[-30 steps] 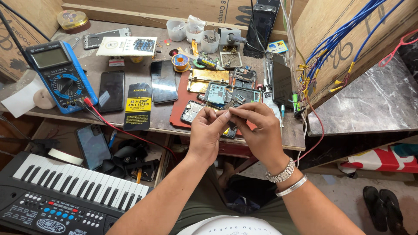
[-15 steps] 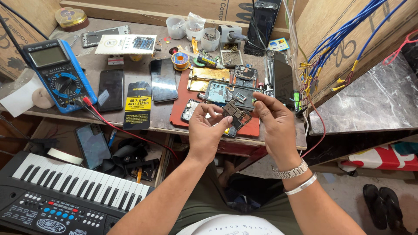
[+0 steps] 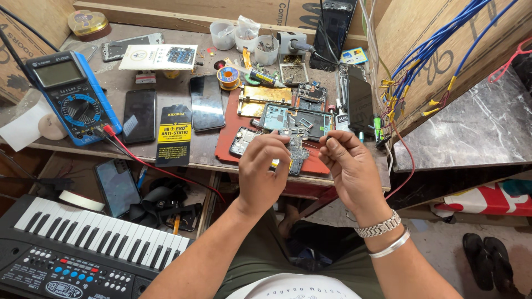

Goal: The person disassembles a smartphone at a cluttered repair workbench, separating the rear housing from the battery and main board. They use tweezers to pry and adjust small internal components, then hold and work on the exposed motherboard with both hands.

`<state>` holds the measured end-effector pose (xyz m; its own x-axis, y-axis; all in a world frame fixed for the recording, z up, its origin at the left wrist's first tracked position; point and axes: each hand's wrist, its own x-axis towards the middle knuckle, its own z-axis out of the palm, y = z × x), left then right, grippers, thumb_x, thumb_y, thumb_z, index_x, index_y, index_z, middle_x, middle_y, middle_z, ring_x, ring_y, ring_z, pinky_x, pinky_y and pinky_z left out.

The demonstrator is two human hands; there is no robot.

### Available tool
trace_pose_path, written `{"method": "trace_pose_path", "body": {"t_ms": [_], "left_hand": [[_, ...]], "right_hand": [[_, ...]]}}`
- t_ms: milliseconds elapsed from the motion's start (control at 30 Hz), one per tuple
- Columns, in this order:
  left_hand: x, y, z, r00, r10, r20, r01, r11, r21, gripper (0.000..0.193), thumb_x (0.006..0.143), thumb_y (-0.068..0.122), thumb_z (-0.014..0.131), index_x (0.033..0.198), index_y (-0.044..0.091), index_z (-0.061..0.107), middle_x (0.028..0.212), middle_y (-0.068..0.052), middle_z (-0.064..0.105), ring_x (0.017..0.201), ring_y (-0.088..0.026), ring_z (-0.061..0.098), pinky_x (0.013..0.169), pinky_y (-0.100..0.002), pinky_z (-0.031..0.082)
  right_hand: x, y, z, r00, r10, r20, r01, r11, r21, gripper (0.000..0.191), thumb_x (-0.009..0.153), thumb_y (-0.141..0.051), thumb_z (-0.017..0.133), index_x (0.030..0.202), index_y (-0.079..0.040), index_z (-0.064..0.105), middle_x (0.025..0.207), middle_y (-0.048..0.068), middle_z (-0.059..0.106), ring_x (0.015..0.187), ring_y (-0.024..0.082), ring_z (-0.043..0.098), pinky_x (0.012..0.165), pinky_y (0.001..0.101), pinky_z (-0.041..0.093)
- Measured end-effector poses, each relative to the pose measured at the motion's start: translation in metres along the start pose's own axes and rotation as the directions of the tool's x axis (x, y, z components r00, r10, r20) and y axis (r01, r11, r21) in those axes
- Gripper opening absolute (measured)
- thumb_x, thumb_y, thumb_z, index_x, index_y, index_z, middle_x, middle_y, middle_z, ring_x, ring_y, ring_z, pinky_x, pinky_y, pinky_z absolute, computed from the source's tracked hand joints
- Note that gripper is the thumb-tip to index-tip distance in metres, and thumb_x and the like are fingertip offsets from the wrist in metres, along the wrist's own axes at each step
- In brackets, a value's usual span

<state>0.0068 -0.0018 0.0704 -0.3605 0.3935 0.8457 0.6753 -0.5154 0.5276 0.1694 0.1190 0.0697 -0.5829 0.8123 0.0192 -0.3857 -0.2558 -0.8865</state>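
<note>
My left hand (image 3: 261,173) is shut on a small dark phone circuit board (image 3: 296,153) and holds it just above the near edge of the red work mat (image 3: 228,139). To the right of the board is my right hand (image 3: 350,167), thumb and fingers pinched together. A narrow gap separates it from the board, and I cannot make out anything between the fingertips. On that wrist are a metal watch and a bangle (image 3: 383,237). An opened phone frame (image 3: 275,117) and more loose boards lie on the mat behind my hands.
A blue multimeter (image 3: 75,99) with a red lead stands at the left. Near it are two dark phones (image 3: 206,102), an anti-static bag (image 3: 174,135), a solder reel (image 3: 227,76) and small cups (image 3: 244,36). A toy keyboard (image 3: 77,243) sits lower left; blue wires (image 3: 438,50) hang at right.
Both hands rose from the table edge with the board. My right hand, which pinched the board half a second ago, has drawn a little to the right of it.
</note>
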Motion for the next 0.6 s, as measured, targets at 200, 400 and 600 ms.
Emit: {"method": "trace_pose_path", "body": {"t_ms": [200,400,600], "left_hand": [[0.0013,0.0014,-0.0048,0.981,0.18,0.079,-0.19,0.972,0.141,0.022,0.082,-0.005,0.072,0.082,0.011,0.058,0.092,0.0,0.063,0.104,-0.023,0.066,0.107,-0.047,0.056],[-0.0026,0.0009,-0.0068,0.981,0.184,0.06,-0.193,0.954,0.228,0.023,0.079,-0.002,0.076,0.085,0.017,0.067,0.093,0.006,0.065,0.095,-0.021,0.062,0.081,-0.039,0.045],[-0.0074,-0.003,-0.007,0.986,0.154,0.067,-0.165,0.964,0.209,0.023,0.078,-0.004,0.076,0.087,0.017,0.07,0.096,0.006,0.067,0.094,-0.021,0.061,0.083,-0.038,0.048]], "right_hand": [[-0.0088,-0.0047,0.0062,0.999,0.053,0.014,-0.053,0.999,0.005,0.014,0.1,-0.01,0.063,0.113,-0.004,0.063,0.106,0.006,0.069,0.093,0.013,0.068,0.088,0.03,0.057],[-0.0068,-0.0056,0.0037,0.999,0.048,0.017,-0.048,0.998,0.027,0.023,0.1,-0.009,0.065,0.122,-0.002,0.067,0.104,0.008,0.069,0.092,0.014,0.067,0.088,0.0297,0.055],[-0.0098,-0.0026,0.0002,0.999,0.035,0.008,-0.035,0.999,-0.005,0.018,0.1,-0.012,0.067,0.117,-0.005,0.064,0.109,0.005,0.068,0.096,0.013,0.066,0.088,0.0311,0.055]]}}
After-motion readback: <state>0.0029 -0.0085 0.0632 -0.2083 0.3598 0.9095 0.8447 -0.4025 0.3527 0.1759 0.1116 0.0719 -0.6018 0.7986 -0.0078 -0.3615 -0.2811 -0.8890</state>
